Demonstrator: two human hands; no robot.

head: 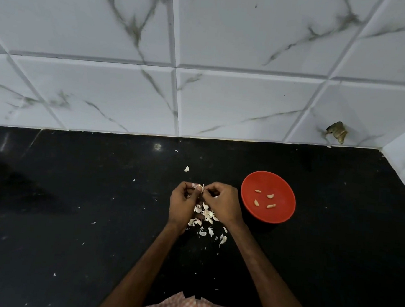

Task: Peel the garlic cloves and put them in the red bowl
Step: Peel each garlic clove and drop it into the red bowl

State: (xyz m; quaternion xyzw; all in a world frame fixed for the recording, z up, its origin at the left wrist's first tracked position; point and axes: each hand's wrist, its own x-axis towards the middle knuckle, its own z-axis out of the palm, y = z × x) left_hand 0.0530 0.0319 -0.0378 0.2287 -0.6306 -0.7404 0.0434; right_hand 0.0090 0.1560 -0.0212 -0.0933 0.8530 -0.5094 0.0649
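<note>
My left hand (183, 203) and right hand (223, 202) meet knuckle to knuckle above the counter, both with fingers curled in. Between their fingertips I pinch one garlic clove (200, 188), its papery, pinkish skin partly showing. The left seems to steady the clove while the right thumb and forefinger nip at the skin. Which finger has the loose edge I cannot tell, since the hands cover it. Neither hand is slack; both grip the same small thing.

I hold the clove right over the heap of peelings (205, 215), which lies at 6 o'clock from my fingertips, so that torn skin likely drops onto the same pile. Some whole-looking pieces may lie among it, but I cannot be sure. One stray bit (186, 168) lies at 12 o'clock, just beyond my hands.

The red bowl (280, 217) stands at 3 o'clock, near my right hand, probably for a short reach. Four peeled cloves (270, 196) lie in it, well apart from each other.

Around all this is the black counter (74, 216), flecked with white scraps, and at 12 o'clock the marbled tile wall (224, 95).
</note>
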